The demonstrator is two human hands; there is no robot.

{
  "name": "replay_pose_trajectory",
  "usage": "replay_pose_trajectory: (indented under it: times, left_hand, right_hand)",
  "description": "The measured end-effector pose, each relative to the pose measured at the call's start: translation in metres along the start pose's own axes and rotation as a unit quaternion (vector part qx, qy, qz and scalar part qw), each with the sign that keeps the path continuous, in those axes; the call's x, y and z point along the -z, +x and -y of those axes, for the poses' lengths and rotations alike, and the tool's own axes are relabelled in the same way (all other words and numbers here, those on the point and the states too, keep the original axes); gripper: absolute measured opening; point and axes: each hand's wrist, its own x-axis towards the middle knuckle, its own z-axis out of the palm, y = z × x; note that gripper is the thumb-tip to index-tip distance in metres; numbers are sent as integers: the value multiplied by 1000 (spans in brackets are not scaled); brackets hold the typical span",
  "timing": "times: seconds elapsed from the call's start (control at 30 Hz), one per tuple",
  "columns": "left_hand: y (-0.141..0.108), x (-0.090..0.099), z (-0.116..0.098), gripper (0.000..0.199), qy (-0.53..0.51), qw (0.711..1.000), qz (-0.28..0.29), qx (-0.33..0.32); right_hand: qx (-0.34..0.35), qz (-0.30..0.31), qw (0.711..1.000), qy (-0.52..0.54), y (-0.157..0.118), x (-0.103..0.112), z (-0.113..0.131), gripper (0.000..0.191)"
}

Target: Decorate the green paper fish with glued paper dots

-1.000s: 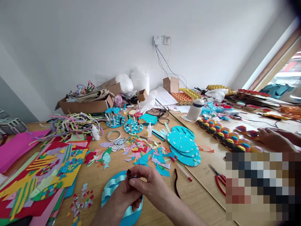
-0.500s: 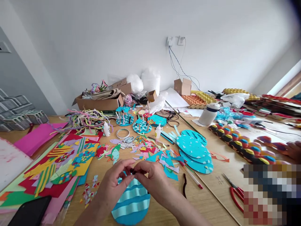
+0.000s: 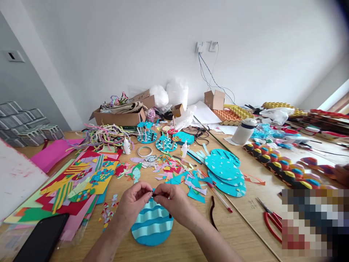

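Observation:
My left hand [image 3: 135, 199] and my right hand [image 3: 173, 202] meet at the front middle, each pinching a small dark piece between thumb and fingers. The piece is mostly hidden by the fingertips. Beneath them lies a blue paper disc [image 3: 152, 239] with wavy light-blue strips across it. A dark spot shows at the disc's right edge, beside my right hand. To the right of that, a dark brown fuzzy stem [image 3: 212, 211] rests on the wooden table.
Red-handled scissors [image 3: 269, 218] and a long thin stick [image 3: 251, 231] lie at right. Stacked blue discs [image 3: 222, 167] and glue bottles [image 3: 184, 149] stand behind. Coloured papers [image 3: 81, 196] and a black phone [image 3: 40, 238] are at left. Another person's hand [image 3: 342, 174] shows far right.
My hands have drawn slightly apart, and the fingers of both still pinch the dark piece. The view has shifted a little, with more of the left side showing.

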Motion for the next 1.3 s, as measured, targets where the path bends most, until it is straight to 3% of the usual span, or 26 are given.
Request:
replay_pose_trajectory:
  times: [0.17,0.33,0.43,0.53,0.67,0.77,0.8,0.87,0.93,1.0,1.13,1.3]
  left_hand:
    - [-3,-4,-8,7,-20,999,-34,0]
    - [-11,-4,-12,9,-10,995,-94,-38]
    - [-14,-3,-12,9,-14,992,-109,-58]
    - [-15,-2,-10,9,-17,992,-112,-63]
    - [-15,-4,-10,12,-36,991,-122,-53]
    - [-14,-6,-13,14,-48,990,-129,-41]
    - [-13,-6,-14,14,-49,990,-128,-37]
    - [-11,-6,-16,13,-52,991,-121,-26]
    - [-8,-5,-17,13,-61,992,-110,-13]
    - [-5,-5,-15,16,-92,990,-111,-9]
    - [-6,-11,-11,37,-212,970,-118,1]
    - [-7,-25,-9,25,-208,975,-29,67]
  right_hand:
    - [-35,13,987,155,-2,-2,-5,14]
    - [-99,53,932,343,-19,0,-7,34]
    - [-121,33,909,397,-30,0,-7,41]
    - [-115,-11,904,411,-37,-2,-9,37]
    - [-109,-74,933,335,-37,-5,-13,28]
    - [-49,-124,987,88,-38,-4,-15,17]
    - [-15,-127,991,-26,-39,-3,-14,17]
    - [42,-99,967,-230,-40,0,-10,21]
    - [61,-62,937,-337,-40,3,-5,23]
    - [54,-62,936,-341,-38,5,0,22]
    - [14,-138,974,-180,-28,5,3,19]
    - [-8,-180,978,-103,-16,-6,0,18]
